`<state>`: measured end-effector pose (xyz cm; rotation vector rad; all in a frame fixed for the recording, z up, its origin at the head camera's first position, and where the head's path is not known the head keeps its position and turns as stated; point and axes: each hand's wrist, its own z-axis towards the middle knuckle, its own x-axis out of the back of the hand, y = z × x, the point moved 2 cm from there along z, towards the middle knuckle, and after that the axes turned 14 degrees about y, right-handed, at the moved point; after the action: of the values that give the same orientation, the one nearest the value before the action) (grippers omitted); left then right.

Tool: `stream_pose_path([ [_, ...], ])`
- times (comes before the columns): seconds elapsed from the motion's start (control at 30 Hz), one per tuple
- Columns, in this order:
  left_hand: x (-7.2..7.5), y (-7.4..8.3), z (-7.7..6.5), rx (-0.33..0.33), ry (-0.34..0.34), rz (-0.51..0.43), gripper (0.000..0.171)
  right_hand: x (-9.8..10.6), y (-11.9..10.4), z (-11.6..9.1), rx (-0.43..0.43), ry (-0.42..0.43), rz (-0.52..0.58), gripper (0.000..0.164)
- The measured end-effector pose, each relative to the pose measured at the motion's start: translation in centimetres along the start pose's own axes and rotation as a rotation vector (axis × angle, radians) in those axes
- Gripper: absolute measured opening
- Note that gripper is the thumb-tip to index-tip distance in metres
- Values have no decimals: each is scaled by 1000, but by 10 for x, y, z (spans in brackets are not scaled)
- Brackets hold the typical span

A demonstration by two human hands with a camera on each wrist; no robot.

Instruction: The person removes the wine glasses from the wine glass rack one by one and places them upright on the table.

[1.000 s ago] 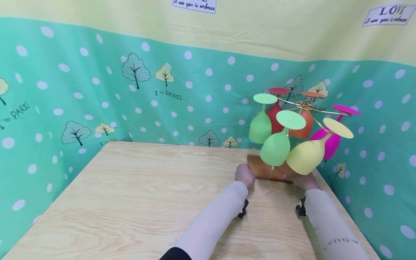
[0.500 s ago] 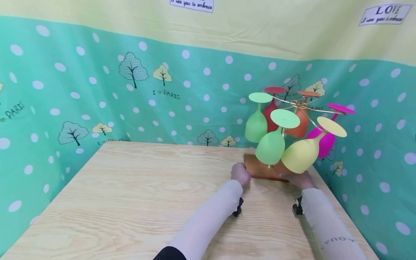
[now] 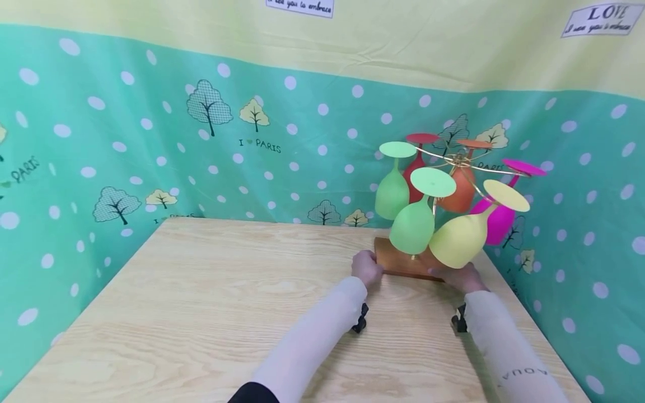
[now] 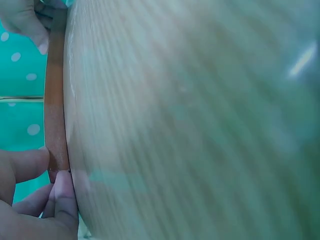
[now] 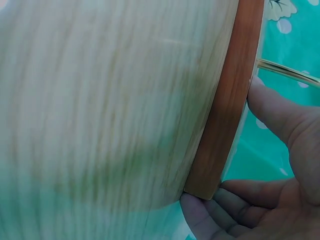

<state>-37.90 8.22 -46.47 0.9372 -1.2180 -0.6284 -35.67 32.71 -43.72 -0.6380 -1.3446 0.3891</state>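
Observation:
A goblet rack stands at the table's back right, its brown wooden base [image 3: 403,260] low on the tabletop. Upside-down plastic goblets hang from its gold wire arms [image 3: 459,160]: two green, with the nearer green goblet [image 3: 413,226] in front, plus a yellow goblet [image 3: 459,240], a magenta goblet [image 3: 499,221], an orange goblet [image 3: 459,190] and a red goblet [image 3: 415,173]. My left hand [image 3: 367,268] pinches the base's left end, thumb above and fingers at the lower edge. My right hand [image 3: 461,277] grips the right end, partly hidden behind the yellow goblet in the head view.
The light wood-grain table [image 3: 216,302] stretches to the left and front. A green dotted curtain [image 3: 282,151] hangs right behind the rack and along the right table edge, close to the goblets.
The rack has slid slightly left along the table, with both hands moving along on its base. The grip of each hand looks the same.

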Motion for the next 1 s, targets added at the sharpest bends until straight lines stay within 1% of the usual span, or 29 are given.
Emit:
stream_pose_path([
  [0.07, 5, -1, 0, -2, 0, 1, 21, -1, -4, -2, -2, -9, 8, 97],
  [0.17, 11, -3, 1, -19, 5, -10, 23, -4, -7, -2, -17, -12, 13, 95],
  [0.27, 16, -6, 3, -39, 13, 3, 25, -8, -10, -1, 10, -5, -17, 90],
  [0.43, 22, -13, 6, -36, 16, 10, 29, -15, -15, -1, 64, 8, -37, 85],
  [0.63, 30, -18, 10, -27, 0, 10, 30, -21, -21, -2, 47, -20, 1, 87],
  [0.77, 34, -20, 12, -28, 6, 5, 29, -22, -27, -3, 66, -21, 15, 87],
  [0.83, 36, -21, 13, -30, 7, 0, 30, -23, -29, -3, 53, -27, 32, 86],
  [1.0, 41, -22, 12, -34, 5, 8, 34, -28, -30, -4, 25, -28, 34, 85],
])
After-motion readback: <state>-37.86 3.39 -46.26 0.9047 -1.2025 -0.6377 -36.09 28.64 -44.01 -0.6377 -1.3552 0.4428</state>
